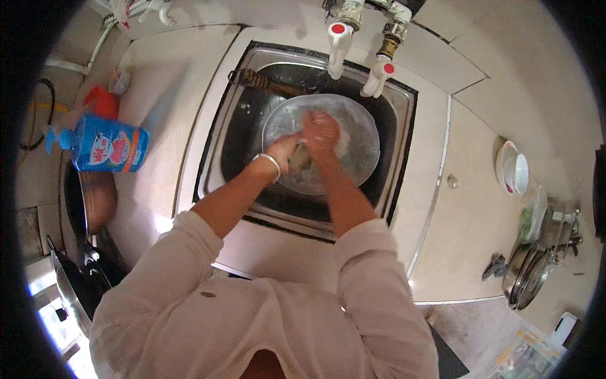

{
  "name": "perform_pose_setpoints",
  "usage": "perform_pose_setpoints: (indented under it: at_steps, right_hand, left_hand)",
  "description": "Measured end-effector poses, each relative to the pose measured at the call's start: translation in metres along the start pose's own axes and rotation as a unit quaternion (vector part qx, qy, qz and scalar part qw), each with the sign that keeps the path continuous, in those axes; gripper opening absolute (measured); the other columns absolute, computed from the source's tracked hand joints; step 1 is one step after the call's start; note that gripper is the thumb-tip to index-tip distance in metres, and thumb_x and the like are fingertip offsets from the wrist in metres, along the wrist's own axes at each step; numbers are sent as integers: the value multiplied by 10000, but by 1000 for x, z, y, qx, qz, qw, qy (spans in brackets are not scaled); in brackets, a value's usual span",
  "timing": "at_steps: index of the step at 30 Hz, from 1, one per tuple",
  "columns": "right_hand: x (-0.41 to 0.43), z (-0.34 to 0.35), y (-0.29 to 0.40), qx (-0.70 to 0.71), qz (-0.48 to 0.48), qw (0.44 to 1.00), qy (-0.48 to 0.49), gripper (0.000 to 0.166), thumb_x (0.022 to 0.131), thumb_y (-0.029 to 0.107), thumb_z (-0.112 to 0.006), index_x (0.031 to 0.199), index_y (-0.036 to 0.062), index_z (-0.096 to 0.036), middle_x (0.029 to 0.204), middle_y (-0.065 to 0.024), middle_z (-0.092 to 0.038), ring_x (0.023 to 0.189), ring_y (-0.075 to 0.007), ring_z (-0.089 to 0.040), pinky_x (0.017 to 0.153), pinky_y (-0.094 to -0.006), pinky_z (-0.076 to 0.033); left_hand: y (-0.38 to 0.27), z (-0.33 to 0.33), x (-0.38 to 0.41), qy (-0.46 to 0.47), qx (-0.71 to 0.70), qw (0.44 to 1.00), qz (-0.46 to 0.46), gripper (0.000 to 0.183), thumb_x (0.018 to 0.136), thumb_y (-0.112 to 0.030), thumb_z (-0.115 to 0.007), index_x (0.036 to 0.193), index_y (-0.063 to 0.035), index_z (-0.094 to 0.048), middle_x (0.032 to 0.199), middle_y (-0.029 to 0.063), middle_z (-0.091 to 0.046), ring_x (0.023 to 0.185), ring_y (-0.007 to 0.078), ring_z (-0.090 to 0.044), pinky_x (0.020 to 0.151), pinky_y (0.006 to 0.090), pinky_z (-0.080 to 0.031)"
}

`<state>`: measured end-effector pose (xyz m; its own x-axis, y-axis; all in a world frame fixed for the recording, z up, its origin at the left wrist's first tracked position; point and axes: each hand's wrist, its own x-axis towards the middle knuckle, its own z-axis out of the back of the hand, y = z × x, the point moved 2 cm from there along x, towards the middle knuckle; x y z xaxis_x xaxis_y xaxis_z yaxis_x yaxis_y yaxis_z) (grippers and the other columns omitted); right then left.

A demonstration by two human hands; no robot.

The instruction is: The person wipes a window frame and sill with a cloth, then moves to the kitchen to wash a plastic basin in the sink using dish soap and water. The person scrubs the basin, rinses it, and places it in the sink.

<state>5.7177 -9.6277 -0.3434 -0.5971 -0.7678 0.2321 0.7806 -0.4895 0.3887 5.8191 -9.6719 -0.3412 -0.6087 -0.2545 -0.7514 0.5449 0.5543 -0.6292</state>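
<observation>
A round, whitish basin [362, 161] with cloudy water stands in the stainless steel sink [397, 142]. My left hand [284, 150], with a silver bangle at its wrist, is inside the basin, close to my right hand [322, 130]. Both hands are over or in the water and slightly blurred. A pale greenish thing [299, 158] shows between them; what it is cannot be told, nor which hand has it. The fingers are partly hidden. Behind the basin, a dark brush-like tool [265, 83] with a wire loop lies across the sink's back left corner.
Two white taps with red dots [337, 52] [376, 78] hang over the sink's back edge. On the left counter are a blue pump bottle [111, 144], a red container [102, 102] and a pan [99, 201]. Bowls [518, 173], a dark scourer [495, 266] and metal lids [528, 277] are at the right.
</observation>
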Motion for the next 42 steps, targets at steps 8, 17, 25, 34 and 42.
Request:
perform_pose_setpoints:
  at_steps: [8, 17, 25, 34, 42]
  right_hand:
    - [-47, -10, -87, 126, -336, 931, -67, 324, 786, 324, -523, 905, 28, -578, 873, -168, -577, 764, -309, -564, 677, -428, -434]
    - [-41, 12, 74, 257, 19, 965, -41, 212, 693, 271, -584, 745, 66, -579, 725, -135, -583, 661, -337, -559, 600, -415, -438]
    - [-11, 15, -71, -34, -98, 994, 42, 241, 792, 260, -525, 801, 25, -579, 765, -125, -578, 700, -293, -572, 619, -407, -452]
    - [-50, 15, -102, 118, -212, 956, 166, 378, 798, 308, -526, 1022, 4, -533, 916, -194, -573, 873, -337, -546, 774, -415, -412]
    - [-44, 31, 90, 327, -105, 933, 110, 223, 748, 248, -554, 755, 25, -550, 720, -174, -553, 704, -336, -554, 656, -424, -421]
  left_hand:
    - [-16, 6, -23, -117, -210, 966, 97, 516, 846, -456, -447, 1206, -87, -409, 1182, 122, -464, 1085, 289, -449, 888, 462, -361]
    - [28, 40, 52, 89, 108, 964, -227, 445, 824, -480, -465, 1070, -114, -519, 980, 82, -579, 849, 238, -539, 743, 464, -421]
    - [-32, -5, -30, 57, -206, 964, -159, 331, 796, -234, -599, 1079, -93, -503, 1036, 78, -536, 890, 225, -541, 722, 400, -487]
    - [-14, 36, -17, -125, 403, 901, -104, 599, 772, -362, -545, 1279, -114, -343, 1069, 159, -544, 966, 240, -517, 795, 410, -425]
    - [38, 69, 86, 121, 9, 989, -85, 568, 833, -501, -409, 1184, -56, -444, 1099, 98, -538, 1068, 261, -467, 867, 415, -389]
